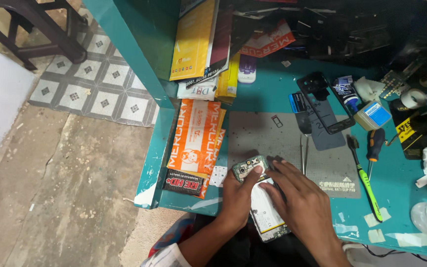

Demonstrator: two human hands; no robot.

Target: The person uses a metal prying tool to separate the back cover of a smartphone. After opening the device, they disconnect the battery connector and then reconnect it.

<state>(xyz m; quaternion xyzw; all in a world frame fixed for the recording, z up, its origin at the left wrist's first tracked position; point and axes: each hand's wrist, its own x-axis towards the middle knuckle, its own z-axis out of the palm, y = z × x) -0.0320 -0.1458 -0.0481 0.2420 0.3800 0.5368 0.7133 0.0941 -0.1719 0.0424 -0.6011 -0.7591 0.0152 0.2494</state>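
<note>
At the near edge of the teal table (273, 94), an opened phone (262, 203) overhangs the grey mat (282, 143); it could slip off if pressed. Left hand (238, 195) grips its top end, thumb on the board; right hand (300, 200) lies flat over it, fingers spread.

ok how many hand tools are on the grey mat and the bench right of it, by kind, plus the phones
tweezers: 1
screwdriver: 1
green brush: 1
opened phone, under both hands: 1
bare phone frame: 1
total: 5
The left hand and right hand both rest on the opened phone.
</note>
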